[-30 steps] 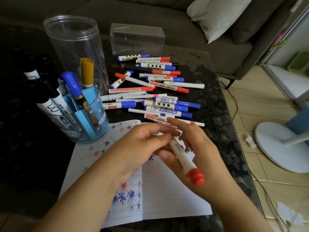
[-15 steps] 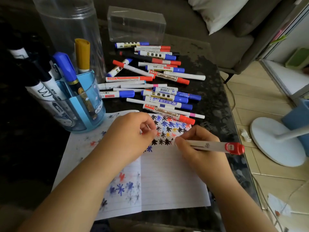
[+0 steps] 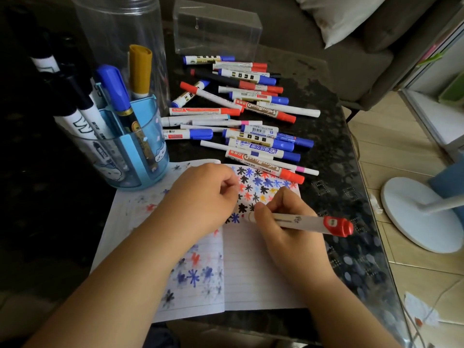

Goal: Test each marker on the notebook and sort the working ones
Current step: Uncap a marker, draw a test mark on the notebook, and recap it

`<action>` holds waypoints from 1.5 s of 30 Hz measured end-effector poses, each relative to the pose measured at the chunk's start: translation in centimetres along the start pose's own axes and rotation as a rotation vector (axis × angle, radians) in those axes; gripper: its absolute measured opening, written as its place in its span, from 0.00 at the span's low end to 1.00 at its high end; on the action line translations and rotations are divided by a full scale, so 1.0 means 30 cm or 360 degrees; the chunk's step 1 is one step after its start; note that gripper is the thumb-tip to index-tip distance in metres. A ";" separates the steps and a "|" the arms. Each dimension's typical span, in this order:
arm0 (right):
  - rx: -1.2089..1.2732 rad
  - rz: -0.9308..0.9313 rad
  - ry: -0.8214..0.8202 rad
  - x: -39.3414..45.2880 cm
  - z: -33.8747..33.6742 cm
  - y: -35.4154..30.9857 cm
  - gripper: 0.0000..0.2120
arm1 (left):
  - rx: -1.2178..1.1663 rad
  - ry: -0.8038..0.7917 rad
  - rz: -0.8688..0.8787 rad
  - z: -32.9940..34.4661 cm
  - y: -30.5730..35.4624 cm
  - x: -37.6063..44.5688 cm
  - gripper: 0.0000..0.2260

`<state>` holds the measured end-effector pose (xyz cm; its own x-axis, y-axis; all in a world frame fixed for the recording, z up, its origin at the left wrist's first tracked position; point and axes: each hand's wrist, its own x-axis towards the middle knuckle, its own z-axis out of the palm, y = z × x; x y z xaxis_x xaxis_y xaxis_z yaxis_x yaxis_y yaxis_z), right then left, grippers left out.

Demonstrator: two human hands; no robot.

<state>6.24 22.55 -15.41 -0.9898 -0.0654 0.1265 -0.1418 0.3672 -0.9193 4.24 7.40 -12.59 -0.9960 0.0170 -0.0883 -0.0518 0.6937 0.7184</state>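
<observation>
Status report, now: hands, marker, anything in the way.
Right hand grips red-capped marker, tip at notebook. Left hand curled, resting on page. Nothing blocking.

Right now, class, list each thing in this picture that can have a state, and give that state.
Red marker: tip on the page, cap on its tail.
Notebook: open, partly scribbled.
Right hand: gripping the red marker.
Left hand: curled, resting on the notebook.
Blue holder: holding upright markers.

Two hands [image 3: 200, 197] [image 3: 283, 222], one notebook [image 3: 251, 272], one blue holder [image 3: 140, 156], two clear containers [image 3: 120, 33] [image 3: 216, 28], roughly twenty loose markers [image 3: 241, 116].
</observation>
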 end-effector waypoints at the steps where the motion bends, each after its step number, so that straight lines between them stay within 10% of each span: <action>1: -0.0026 -0.0008 -0.0020 -0.001 0.001 -0.001 0.15 | 0.0008 -0.0003 0.0003 0.001 0.001 0.000 0.06; 35: 0.0006 0.0035 0.0038 0.000 -0.005 -0.001 0.15 | -0.0004 -0.0077 -0.0038 -0.006 0.004 -0.006 0.08; 45: -0.0501 -0.0087 0.0256 0.034 -0.084 -0.052 0.13 | -0.0965 -0.0272 0.0157 -0.059 0.036 -0.025 0.05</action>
<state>5.42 24.24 -12.92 -0.9665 0.0452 0.2525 -0.1669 0.6368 -0.7528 4.81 6.86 -10.51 -0.9750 0.2092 -0.0746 -0.0427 0.1531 0.9873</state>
